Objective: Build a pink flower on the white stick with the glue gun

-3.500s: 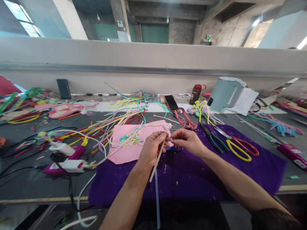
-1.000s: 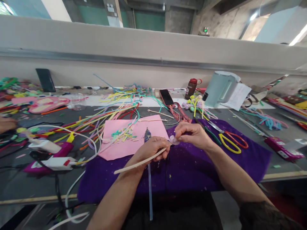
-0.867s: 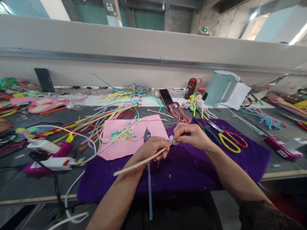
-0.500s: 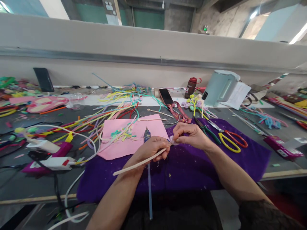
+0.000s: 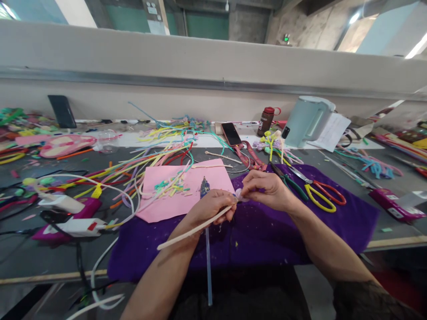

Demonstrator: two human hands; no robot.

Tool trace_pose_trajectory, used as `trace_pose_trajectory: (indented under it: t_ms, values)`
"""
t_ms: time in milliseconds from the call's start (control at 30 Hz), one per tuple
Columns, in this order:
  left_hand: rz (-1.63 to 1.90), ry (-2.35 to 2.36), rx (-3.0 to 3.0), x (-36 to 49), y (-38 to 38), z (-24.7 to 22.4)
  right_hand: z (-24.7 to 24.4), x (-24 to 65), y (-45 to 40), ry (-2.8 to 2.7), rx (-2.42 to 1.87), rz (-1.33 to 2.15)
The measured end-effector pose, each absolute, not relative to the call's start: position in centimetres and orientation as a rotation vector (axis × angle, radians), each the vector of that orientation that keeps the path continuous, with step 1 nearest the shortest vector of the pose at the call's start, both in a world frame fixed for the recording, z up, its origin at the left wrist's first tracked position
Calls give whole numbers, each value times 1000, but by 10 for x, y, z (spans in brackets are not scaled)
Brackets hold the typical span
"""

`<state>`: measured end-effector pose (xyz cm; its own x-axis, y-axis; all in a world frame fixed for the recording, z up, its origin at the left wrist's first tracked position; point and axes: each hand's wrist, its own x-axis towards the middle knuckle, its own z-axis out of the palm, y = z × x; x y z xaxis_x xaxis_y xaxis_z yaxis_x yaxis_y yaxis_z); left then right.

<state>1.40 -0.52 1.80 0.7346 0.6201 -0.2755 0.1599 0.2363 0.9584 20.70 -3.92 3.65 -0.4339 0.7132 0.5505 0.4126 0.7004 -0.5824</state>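
My left hand (image 5: 218,205) is closed around a cream pipe cleaner (image 5: 191,230), whose long free end points down to the left over my forearm. At its other end sits a small pale lilac piece (image 5: 240,195), partly covered by my fingers. My right hand (image 5: 260,190) pinches this piece from the right, thumb and fingers pressed together. Just behind my left hand lies a glue gun, its dark nozzle (image 5: 204,184) pointing away; a translucent glue stick (image 5: 208,266) sticks out below my wrist. Under both hands is a purple cloth (image 5: 263,244).
Left of my hands, a pink sheet (image 5: 153,213) carries cut snippets (image 5: 171,186). Scissors (image 5: 320,195) and green-handled pliers (image 5: 295,186) lie at right. Behind are a phone (image 5: 231,134), a brown bottle (image 5: 266,121) and a pale blue jug (image 5: 308,122). Power strips (image 5: 53,231) with cables stand left.
My right fingers have shifted slightly on the lilac piece. My left hand and the pipe cleaner stay almost the same; the view has moved a little.
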Motion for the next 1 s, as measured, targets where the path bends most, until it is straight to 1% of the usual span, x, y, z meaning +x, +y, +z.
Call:
trace_pose_trajectory:
  t_ms: [500,833,1000]
  values:
    - [412,691,1258,14,-3,13,40,209,-41,-2134,-872,381]
    - [405,685,1265,14,-3,13,38,209,-40,-2120,-896,411]
    - [445,684,1249,14,-6,17,41,208,-42,-2008,-890,481]
